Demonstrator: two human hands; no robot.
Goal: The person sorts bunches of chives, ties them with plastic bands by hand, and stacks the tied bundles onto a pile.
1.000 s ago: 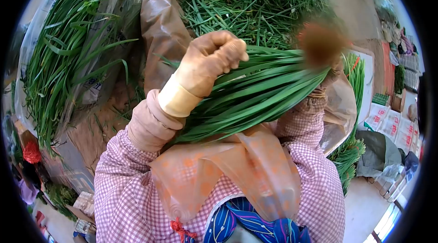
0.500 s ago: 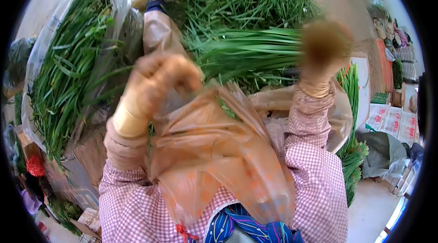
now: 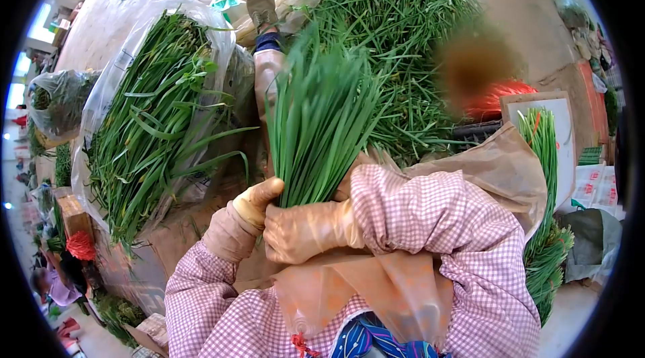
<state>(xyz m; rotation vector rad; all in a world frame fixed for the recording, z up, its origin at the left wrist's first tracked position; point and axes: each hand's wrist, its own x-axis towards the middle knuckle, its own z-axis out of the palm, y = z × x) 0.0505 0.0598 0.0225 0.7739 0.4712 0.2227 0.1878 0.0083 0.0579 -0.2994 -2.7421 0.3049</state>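
Observation:
A bunch of garlic chives stands upright before me, its long green leaves fanned out at the top. My right hand, in a tan glove, is wrapped round its lower end with the knuckles toward me. On the left side, my left hand, also gloved, closes on the bunch, its thumb up against the stems and its other fingers mostly hidden. Behind the bunch lies a large heap of loose chives. A translucent plastic apron covers my lap.
An open plastic bag of chives lies at the left. Tied chives lean at the right near a white board and red ties. My outstretched leg runs beside the heap. A brown blur hides part of the heap.
The chives have gone from lying sideways near my right hand to upright between both hands. My right arm has swung inward across my body, and the view has shifted.

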